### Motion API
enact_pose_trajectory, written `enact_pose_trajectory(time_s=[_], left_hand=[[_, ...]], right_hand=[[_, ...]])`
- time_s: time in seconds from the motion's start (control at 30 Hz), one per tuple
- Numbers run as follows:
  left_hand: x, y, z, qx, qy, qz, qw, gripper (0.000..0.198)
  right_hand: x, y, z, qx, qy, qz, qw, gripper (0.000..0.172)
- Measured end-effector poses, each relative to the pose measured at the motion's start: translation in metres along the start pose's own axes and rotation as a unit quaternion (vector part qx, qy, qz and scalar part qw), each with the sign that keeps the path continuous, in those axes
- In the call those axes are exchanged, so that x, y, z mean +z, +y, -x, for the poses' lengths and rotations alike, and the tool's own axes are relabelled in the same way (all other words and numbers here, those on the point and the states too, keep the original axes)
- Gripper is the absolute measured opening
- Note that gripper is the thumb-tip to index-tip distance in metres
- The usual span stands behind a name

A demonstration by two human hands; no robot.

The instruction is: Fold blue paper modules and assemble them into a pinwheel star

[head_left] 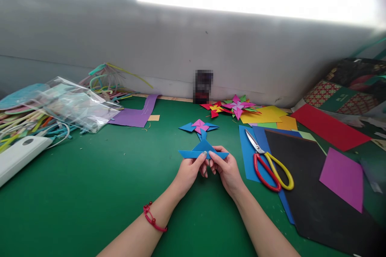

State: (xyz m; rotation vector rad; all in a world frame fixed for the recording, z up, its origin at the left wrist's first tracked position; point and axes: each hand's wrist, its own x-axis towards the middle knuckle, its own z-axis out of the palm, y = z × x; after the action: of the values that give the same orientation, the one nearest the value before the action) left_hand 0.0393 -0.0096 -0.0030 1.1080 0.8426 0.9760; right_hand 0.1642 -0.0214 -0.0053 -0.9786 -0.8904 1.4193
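Note:
Both hands hold one blue folded paper (204, 145) above the table, a triangle standing up from a long strip along its lower edge. My left hand (193, 168) pinches it left of the middle, the thumb pressed on the strip. Close beside it, my right hand (224, 168) grips the strip's right part, its thumb also on the front. The fingers behind the paper are partly hidden. Just beyond lies a paper flower (199, 125) with a pink centre and blue petals; the held paper's tip overlaps its lower petal.
Scissors (268, 164) with red and yellow handles lie on blue and black sheets (289, 160) at right. Finished paper flowers (237, 106) and yellow sheets (262, 115) sit near the wall. Purple paper (129, 117), a plastic bag (87, 104) and a white device (24, 152) are at left.

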Motion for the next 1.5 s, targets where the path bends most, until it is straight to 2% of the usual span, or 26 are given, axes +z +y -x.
enact_pose_trajectory(time_s=[0.13,0.4,0.6,0.77,0.87,1.0,1.5], left_hand=[[0.0016,-0.0007,-0.0003,0.001,-0.005,-0.014,1.000,0.036],[0.0023,-0.0001,0.0029,-0.009,0.009,-0.044,0.999,0.034],[0.0005,-0.0002,0.0030,-0.013,0.004,-0.038,0.999,0.043],[-0.0005,0.0008,0.0023,-0.003,-0.009,-0.032,0.999,0.046],[-0.0007,0.0015,0.0030,-0.013,0.002,-0.009,1.000,0.048],[-0.0002,0.0032,0.0038,-0.033,0.021,-0.001,0.999,0.051],[-0.0004,0.0029,0.0029,-0.007,0.009,-0.012,1.000,0.050]], right_hand=[[-0.0002,0.0015,-0.0006,-0.004,0.008,-0.017,1.000,0.015],[-0.0016,0.0020,-0.0009,-0.010,0.027,0.004,1.000,0.022],[-0.0015,0.0039,0.0007,-0.019,0.006,0.054,0.998,0.021],[0.0020,0.0018,0.0016,-0.005,-0.021,0.043,0.999,0.019],[0.0042,0.0004,0.0026,0.003,-0.040,0.054,0.998,0.021],[0.0044,0.0009,0.0040,-0.009,-0.040,0.081,0.996,0.023],[0.0019,0.0024,0.0035,-0.016,-0.036,0.083,0.996,0.023]])
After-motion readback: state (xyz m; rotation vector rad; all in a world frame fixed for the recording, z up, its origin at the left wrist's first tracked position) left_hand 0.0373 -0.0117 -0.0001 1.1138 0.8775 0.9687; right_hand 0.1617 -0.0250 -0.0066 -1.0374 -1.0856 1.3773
